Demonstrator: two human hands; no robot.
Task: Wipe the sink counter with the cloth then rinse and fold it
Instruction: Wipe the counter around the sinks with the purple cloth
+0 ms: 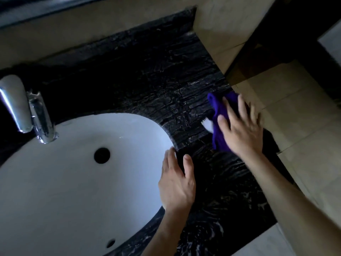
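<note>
A purple cloth lies bunched on the black marble counter, near the counter's right edge. My right hand presses flat on the cloth, fingers spread, covering most of it. A small white object pokes out from under the cloth's left side. My left hand rests on the rim where the white sink basin meets the counter, fingers apart and holding nothing.
A chrome faucet stands at the left over the basin, whose drain is dark. Beige tiled wall and floor lie right of the counter edge. A dark frame runs along the upper right.
</note>
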